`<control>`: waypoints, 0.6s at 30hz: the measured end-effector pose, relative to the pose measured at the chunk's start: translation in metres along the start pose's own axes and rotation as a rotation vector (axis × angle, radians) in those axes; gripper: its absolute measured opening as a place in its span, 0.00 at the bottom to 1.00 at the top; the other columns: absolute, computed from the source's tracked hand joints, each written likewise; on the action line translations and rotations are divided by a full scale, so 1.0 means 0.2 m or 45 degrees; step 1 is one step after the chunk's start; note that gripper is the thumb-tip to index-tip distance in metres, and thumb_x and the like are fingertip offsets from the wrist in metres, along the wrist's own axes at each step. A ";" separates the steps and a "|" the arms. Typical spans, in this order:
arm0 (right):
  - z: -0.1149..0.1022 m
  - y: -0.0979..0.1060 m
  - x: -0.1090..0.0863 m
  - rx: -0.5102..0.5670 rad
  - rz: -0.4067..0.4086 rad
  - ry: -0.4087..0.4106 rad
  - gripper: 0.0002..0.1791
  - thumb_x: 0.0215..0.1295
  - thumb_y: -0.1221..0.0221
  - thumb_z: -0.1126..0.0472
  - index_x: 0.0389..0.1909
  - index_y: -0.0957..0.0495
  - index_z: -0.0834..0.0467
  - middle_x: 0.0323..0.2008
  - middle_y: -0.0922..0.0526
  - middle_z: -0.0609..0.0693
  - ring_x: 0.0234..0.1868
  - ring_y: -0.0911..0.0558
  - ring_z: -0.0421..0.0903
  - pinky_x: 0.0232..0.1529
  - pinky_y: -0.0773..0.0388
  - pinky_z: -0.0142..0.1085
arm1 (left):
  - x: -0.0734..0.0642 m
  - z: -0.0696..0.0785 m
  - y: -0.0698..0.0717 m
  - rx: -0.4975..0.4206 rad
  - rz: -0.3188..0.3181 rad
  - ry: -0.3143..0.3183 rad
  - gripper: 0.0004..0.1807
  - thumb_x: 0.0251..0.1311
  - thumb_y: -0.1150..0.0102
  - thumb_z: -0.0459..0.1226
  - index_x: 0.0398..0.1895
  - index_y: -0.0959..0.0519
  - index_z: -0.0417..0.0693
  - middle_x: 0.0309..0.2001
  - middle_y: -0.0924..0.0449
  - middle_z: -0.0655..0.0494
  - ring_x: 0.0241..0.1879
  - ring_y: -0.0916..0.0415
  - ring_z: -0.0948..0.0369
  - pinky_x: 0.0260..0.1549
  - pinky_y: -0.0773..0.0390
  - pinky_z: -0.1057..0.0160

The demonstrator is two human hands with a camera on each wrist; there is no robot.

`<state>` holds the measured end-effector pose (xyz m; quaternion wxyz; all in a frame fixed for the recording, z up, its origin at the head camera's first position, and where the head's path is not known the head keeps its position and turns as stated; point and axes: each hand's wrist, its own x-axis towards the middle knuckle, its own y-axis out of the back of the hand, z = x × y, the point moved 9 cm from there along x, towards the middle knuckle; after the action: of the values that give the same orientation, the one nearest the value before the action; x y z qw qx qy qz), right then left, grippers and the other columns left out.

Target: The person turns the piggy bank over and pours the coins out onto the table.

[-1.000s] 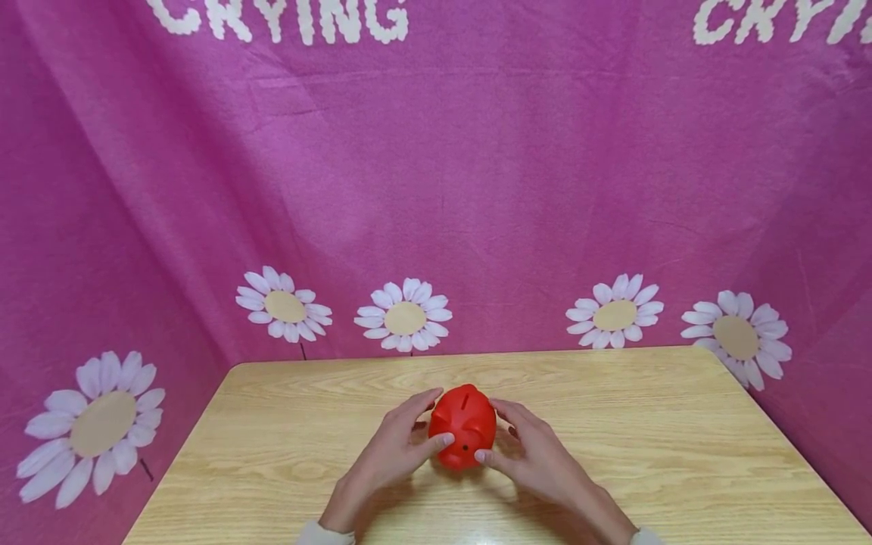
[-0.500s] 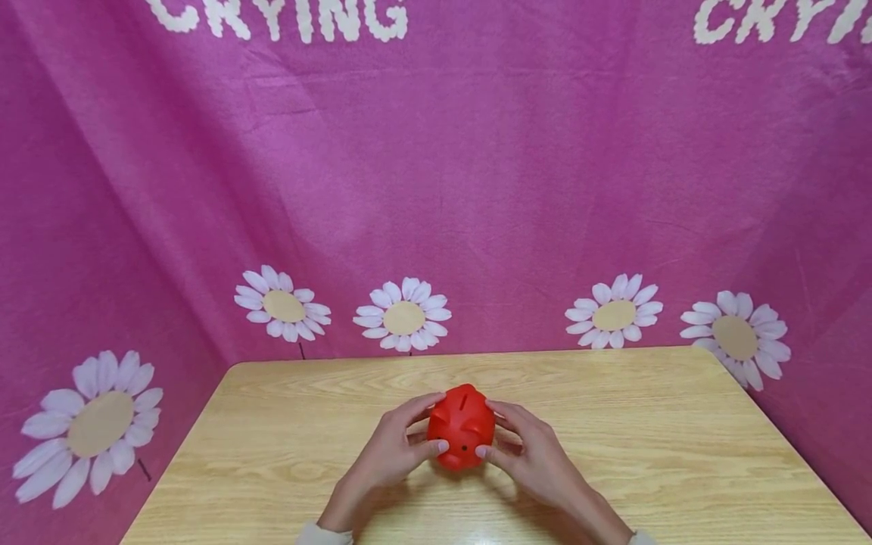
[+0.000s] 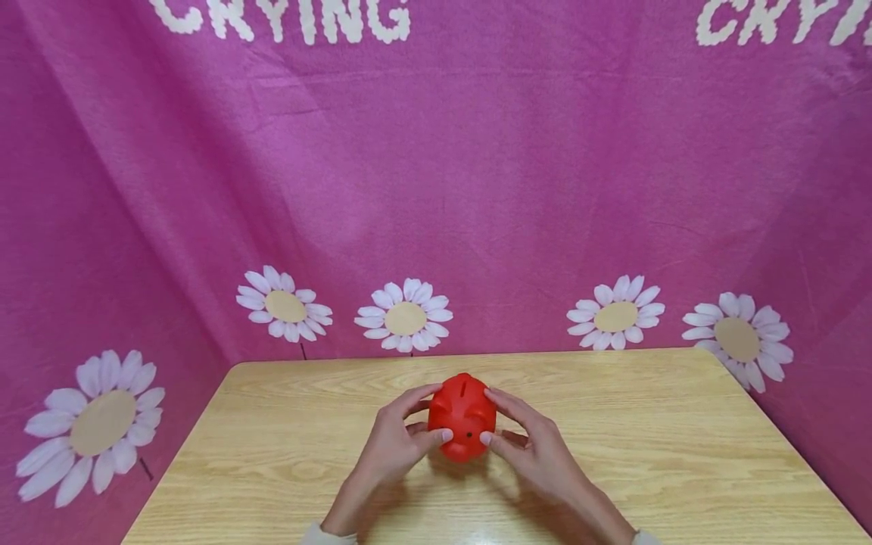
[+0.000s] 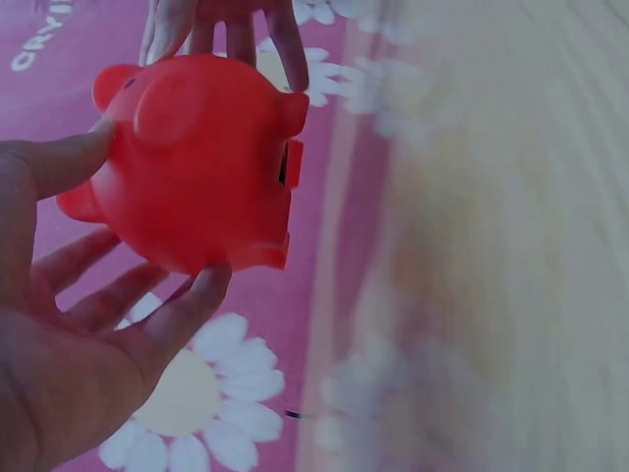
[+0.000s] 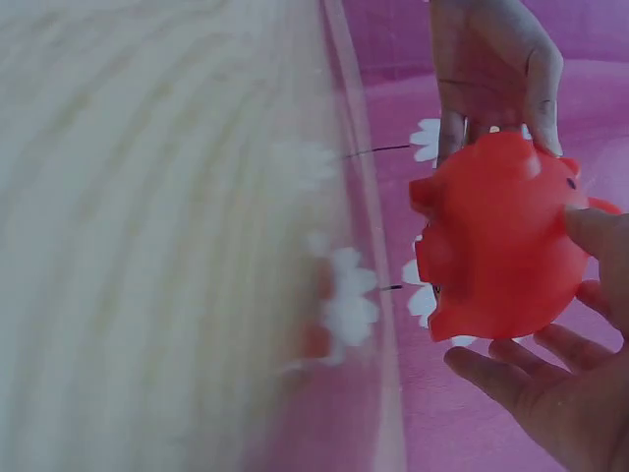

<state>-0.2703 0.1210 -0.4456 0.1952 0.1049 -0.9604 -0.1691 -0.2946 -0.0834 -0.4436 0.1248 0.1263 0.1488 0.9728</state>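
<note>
A red piggy bank (image 3: 462,416) with a coin slot on its back is held between both hands, its snout toward me. My left hand (image 3: 395,443) grips its left side, thumb by the face and fingers along the flank. From the other side my right hand (image 3: 541,450) holds it the same way. In the left wrist view the piggy bank (image 4: 197,167) shows its short feet, with a gap between them and the tabletop. The right wrist view also has the piggy bank (image 5: 506,236) raised, and a faint red reflection lies on the wood. Its far side is hidden.
The light wood table (image 3: 272,469) spreads under the hands, its far edge meeting a pink cloth (image 3: 477,189). White daisies (image 3: 405,318) and white lettering are printed on that cloth, which also hangs at both sides.
Both hands have closed in on the piggy bank and lifted it slightly. In the head view it sits a little higher than before.
</note>
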 end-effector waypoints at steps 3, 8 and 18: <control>-0.03 0.02 0.02 0.024 0.004 0.038 0.33 0.73 0.31 0.60 0.76 0.27 0.53 0.76 0.26 0.60 0.74 0.25 0.70 0.57 0.11 0.48 | 0.00 0.05 0.02 0.010 0.064 -0.007 0.34 0.60 0.21 0.37 0.72 0.21 0.52 0.68 0.19 0.48 0.63 0.18 0.42 0.53 0.09 0.57; -0.07 0.05 0.06 0.155 -0.016 0.085 0.32 0.75 0.34 0.64 0.77 0.29 0.56 0.77 0.28 0.62 0.75 0.26 0.68 0.59 0.12 0.43 | 0.01 0.14 0.04 0.040 0.160 -0.047 0.33 0.59 0.20 0.39 0.69 0.19 0.53 0.65 0.17 0.50 0.59 0.17 0.45 0.48 0.09 0.61; -0.15 0.16 0.10 0.238 -0.055 0.165 0.33 0.76 0.39 0.70 0.80 0.33 0.60 0.79 0.33 0.65 0.70 0.23 0.28 0.60 0.15 0.31 | 0.04 0.31 0.03 -0.039 0.072 -0.275 0.36 0.61 0.26 0.35 0.74 0.23 0.50 0.69 0.22 0.48 0.60 0.22 0.48 0.50 0.11 0.65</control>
<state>-0.2808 0.1369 -0.4011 0.2424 0.1539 -0.9549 -0.0760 -0.2863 -0.0704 -0.3831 0.1147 0.2325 0.1159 0.9588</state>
